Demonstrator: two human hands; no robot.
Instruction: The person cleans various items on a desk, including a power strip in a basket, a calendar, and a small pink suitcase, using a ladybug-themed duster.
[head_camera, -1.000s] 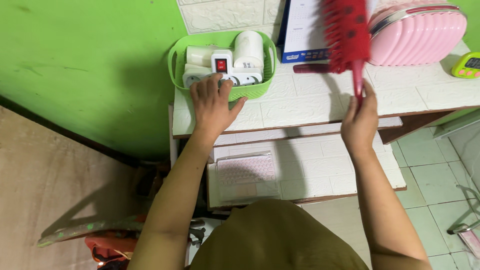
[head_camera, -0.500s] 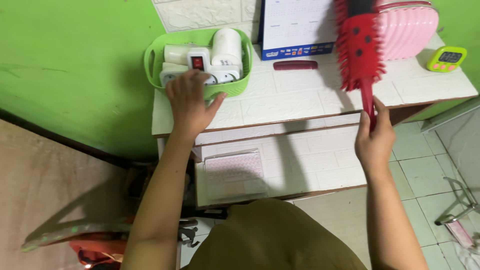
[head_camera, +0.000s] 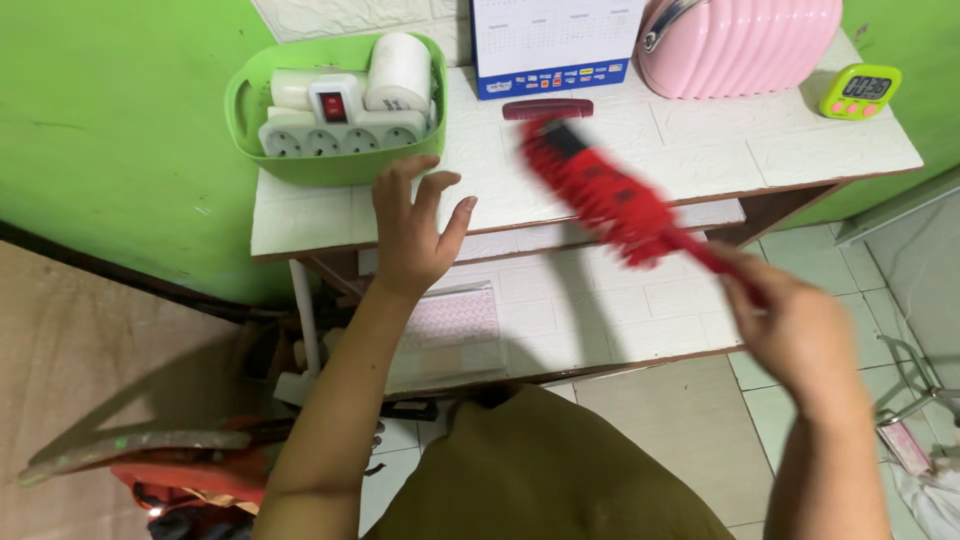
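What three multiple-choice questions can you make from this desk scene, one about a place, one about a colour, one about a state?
1. Where is the power strip?
A. in the green basket
B. on the floor
C. on the lower shelf

2. What colour is the brush?
A. blue
B. red
C. white

3. How is the left hand?
A. clenched on the basket
B. gripping the brush
C. open, fingers spread

Answers: 1 A, the strip lies inside the basket. 2 B, bristles and handle are red. 3 C, it holds nothing; the right hand grips the brush.
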